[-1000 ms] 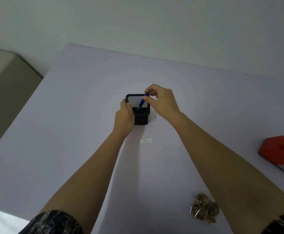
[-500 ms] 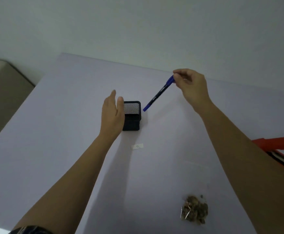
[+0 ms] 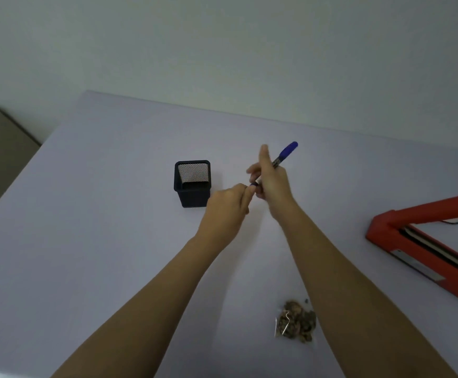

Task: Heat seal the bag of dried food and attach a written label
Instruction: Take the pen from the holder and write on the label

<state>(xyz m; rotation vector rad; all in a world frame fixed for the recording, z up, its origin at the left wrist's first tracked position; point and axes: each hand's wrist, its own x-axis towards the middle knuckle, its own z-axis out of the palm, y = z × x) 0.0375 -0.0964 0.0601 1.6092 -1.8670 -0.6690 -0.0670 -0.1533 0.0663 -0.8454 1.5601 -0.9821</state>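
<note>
Square black mesh pen cup (image 3: 192, 184) sits mid-way across the lilac surface (image 3: 86, 241). Just right of it, your left hand (image 3: 226, 211) has a pinch grip on the low end of the blue marker pen (image 3: 286, 154), probably its cap. Your right hand (image 3: 273, 184) grips the barrel. The clear bag of dried food (image 3: 294, 321) lies near the front edge beside your right forearm, and the red heat sealer (image 3: 424, 241) is at the right edge. Yank too hard and that forearm could knock the bag off.

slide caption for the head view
Right hand grips a blue pen, left hand pinches its lower end, beside a black mesh holder; bag of dried food and red heat sealer lie nearby.
</note>
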